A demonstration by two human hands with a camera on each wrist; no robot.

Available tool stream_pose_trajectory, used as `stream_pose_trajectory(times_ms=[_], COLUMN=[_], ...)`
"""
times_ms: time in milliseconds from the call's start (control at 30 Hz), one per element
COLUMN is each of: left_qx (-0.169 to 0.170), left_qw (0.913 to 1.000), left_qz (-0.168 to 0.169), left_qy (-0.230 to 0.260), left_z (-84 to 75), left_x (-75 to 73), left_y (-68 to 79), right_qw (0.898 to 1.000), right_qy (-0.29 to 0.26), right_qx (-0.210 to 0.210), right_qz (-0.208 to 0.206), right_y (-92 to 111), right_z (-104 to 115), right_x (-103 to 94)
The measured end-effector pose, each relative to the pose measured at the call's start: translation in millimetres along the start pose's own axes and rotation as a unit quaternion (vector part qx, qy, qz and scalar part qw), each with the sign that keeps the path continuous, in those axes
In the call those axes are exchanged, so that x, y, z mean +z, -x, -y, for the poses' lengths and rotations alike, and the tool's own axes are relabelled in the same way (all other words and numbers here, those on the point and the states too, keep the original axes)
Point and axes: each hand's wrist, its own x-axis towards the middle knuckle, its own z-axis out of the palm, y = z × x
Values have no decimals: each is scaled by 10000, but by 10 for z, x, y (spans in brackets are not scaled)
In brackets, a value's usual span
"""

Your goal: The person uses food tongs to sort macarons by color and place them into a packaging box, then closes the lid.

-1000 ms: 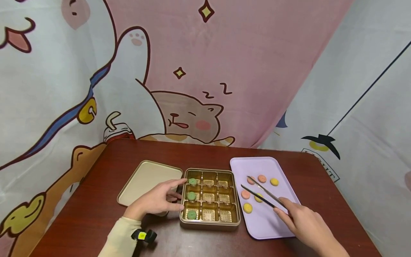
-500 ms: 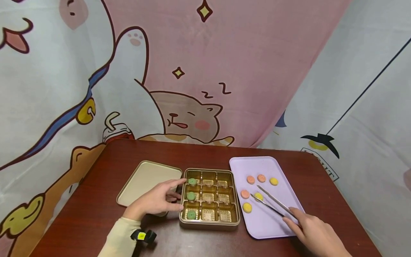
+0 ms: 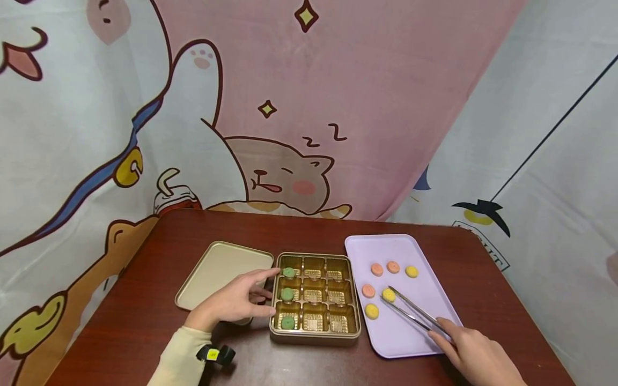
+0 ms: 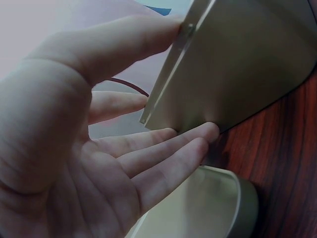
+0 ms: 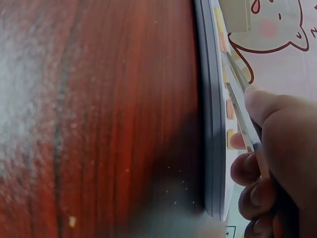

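My left hand (image 3: pixel 232 300) touches the left side of a gold box (image 3: pixel 316 339), thumb and extended fingers at its rim and wall in the left wrist view. Green macarons (image 3: pixel 287 323) sit in the three left compartments of its divided insert. With my right hand (image 3: pixel 478 348) I grip metal tongs (image 3: pixel 410 317) over a lilac tray (image 3: pixel 401 343). The parted tong tips lie on either side of a yellow macaron (image 3: pixel 388 295) on the tray. Seen from the right wrist, the tongs (image 5: pixel 240 111) reach low along the tray among the macarons.
Pink macarons (image 3: pixel 368 291) and further yellow macarons (image 3: pixel 372 311) lie around the tong tips on the tray. A gold lid (image 3: pixel 224 271) rests on the dark red table (image 3: pixel 145 332) left of the box, partly behind my left hand. A cartoon cloth (image 3: pixel 386 107) hangs behind.
The tongs moved right and toward me, off the pink macarons, and now their tips straddle the middle yellow macaron. My left hand stayed at the box.
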Motion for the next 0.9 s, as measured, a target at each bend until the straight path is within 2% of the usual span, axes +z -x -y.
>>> stream_pose_trajectory(times_ms=[500, 900], left_qx=[-4, -14], left_qw=[10000, 10000], left_qz=[-4, 29], left_qy=[-42, 60], left_z=[-3, -6], left_x=[-2, -2], left_y=[-3, 9], right_qw=[9998, 9997], right_qy=[101, -97], right_qx=[-186, -179], right_qz=[-48, -155], right_y=[0, 8], right_z=[-24, -35], right_x=[58, 89])
